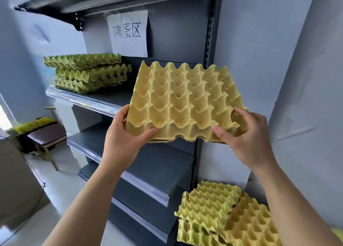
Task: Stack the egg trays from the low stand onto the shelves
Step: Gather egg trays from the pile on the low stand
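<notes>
We hold the yellow egg tray (185, 101) cups-up in front of the shelf (83, 101) that bears the green stack (89, 73), and we judge the step in hand to be setting it down there. To do it well we keep the tray flat and pass its far edge over the shelf's front lip. We then lower it onto the bare board at 3 o'clock of the green stack, square to the back wall so that later trays can nest on it. The pulp looks soft, so a light grip should serve, and we let go only once it rests. Our left hand (126, 132) grips the tray's corner at 7 o'clock, thumb laid along the near edge and fingers curled round the side. Our right hand (246, 134) pinches the corner at 5 o'clock, thumb on the near edge and fingers hooked over into the cups. More yellow trays (222, 214) lie askew at 5 o'clock of our view, and we cannot see what bears them.
</notes>
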A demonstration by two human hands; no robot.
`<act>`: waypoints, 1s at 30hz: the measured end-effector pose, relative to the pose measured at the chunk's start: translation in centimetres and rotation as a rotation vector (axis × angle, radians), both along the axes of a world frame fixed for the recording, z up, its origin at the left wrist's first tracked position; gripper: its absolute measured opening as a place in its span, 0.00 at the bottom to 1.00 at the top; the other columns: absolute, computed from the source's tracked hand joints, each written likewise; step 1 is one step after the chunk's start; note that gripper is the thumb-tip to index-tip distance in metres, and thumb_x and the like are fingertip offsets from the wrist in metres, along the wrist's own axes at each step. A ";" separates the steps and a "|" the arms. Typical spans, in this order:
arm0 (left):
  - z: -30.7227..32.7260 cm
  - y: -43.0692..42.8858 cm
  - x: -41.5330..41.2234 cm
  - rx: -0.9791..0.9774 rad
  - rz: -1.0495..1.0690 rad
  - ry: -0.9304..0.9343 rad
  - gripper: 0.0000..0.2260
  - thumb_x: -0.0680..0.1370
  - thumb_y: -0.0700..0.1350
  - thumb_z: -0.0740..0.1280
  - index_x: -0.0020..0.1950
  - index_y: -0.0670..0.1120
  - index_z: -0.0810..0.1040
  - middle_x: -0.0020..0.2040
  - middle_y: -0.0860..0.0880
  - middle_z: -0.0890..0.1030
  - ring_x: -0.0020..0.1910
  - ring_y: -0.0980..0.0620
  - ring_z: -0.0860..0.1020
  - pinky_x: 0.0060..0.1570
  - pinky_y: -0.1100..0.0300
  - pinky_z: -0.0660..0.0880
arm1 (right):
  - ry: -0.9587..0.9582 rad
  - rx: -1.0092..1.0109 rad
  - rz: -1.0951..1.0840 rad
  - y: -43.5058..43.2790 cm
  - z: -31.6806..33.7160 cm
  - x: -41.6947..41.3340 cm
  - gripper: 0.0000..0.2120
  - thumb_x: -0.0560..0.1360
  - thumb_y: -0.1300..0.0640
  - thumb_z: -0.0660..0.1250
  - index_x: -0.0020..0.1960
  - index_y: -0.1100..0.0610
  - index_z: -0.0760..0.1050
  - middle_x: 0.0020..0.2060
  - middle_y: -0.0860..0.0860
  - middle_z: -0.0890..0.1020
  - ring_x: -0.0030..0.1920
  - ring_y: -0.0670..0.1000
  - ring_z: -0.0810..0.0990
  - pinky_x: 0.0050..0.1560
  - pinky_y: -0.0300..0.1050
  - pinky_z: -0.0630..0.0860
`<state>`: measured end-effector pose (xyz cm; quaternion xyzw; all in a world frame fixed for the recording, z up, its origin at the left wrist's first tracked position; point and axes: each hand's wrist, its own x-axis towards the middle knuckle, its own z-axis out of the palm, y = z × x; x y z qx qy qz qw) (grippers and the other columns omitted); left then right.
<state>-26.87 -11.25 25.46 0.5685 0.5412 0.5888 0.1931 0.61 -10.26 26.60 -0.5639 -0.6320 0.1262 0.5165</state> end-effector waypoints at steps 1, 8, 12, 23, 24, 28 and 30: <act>0.3 0.2 -1.8 0.006 0.003 0.004 0.36 0.64 0.50 0.81 0.70 0.53 0.71 0.56 0.59 0.81 0.55 0.60 0.79 0.55 0.61 0.75 | 0.000 0.005 0.010 0.4 0.4 -1.8 0.44 0.58 0.34 0.70 0.71 0.49 0.68 0.65 0.50 0.64 0.56 0.39 0.66 0.47 0.17 0.59; 1.1 3.3 -12.8 0.043 0.094 -0.027 0.40 0.63 0.56 0.81 0.71 0.54 0.69 0.60 0.57 0.80 0.58 0.56 0.79 0.61 0.54 0.75 | -0.038 0.037 0.076 5.3 2.4 -12.9 0.43 0.59 0.34 0.72 0.70 0.49 0.69 0.63 0.50 0.66 0.59 0.43 0.67 0.58 0.36 0.63; 2.0 6.2 -17.8 0.077 0.168 -0.065 0.35 0.65 0.49 0.81 0.68 0.52 0.70 0.59 0.54 0.79 0.56 0.56 0.79 0.55 0.62 0.75 | -0.076 0.060 0.117 9.4 4.1 -18.3 0.40 0.63 0.38 0.75 0.71 0.49 0.68 0.65 0.50 0.65 0.55 0.39 0.64 0.55 0.35 0.62; 5.0 18.1 -30.6 0.205 0.302 -0.075 0.44 0.62 0.64 0.76 0.74 0.53 0.68 0.65 0.52 0.78 0.64 0.52 0.76 0.67 0.48 0.71 | -0.113 0.166 0.192 21.9 9.4 -31.6 0.41 0.64 0.36 0.73 0.72 0.49 0.66 0.65 0.51 0.62 0.54 0.45 0.68 0.55 0.37 0.64; 5.2 19.1 -31.7 0.209 0.309 -0.085 0.45 0.61 0.66 0.75 0.75 0.54 0.67 0.66 0.52 0.77 0.65 0.51 0.75 0.68 0.48 0.70 | -0.113 0.167 0.196 22.8 9.7 -32.8 0.41 0.64 0.35 0.73 0.72 0.49 0.66 0.65 0.51 0.62 0.55 0.45 0.68 0.55 0.37 0.64; 6.1 22.7 -35.5 0.207 0.287 -0.138 0.44 0.62 0.62 0.72 0.76 0.54 0.63 0.67 0.51 0.75 0.67 0.50 0.73 0.69 0.48 0.68 | -0.139 0.157 0.196 26.3 11.2 -37.1 0.42 0.64 0.34 0.72 0.72 0.50 0.65 0.65 0.52 0.62 0.54 0.47 0.69 0.55 0.37 0.65; 6.6 24.7 -37.5 0.208 0.265 -0.148 0.39 0.68 0.55 0.72 0.76 0.51 0.62 0.65 0.51 0.76 0.64 0.51 0.75 0.65 0.53 0.70 | -0.153 0.150 0.189 27.9 11.9 -39.3 0.42 0.64 0.34 0.72 0.72 0.51 0.65 0.65 0.52 0.63 0.55 0.48 0.71 0.55 0.38 0.66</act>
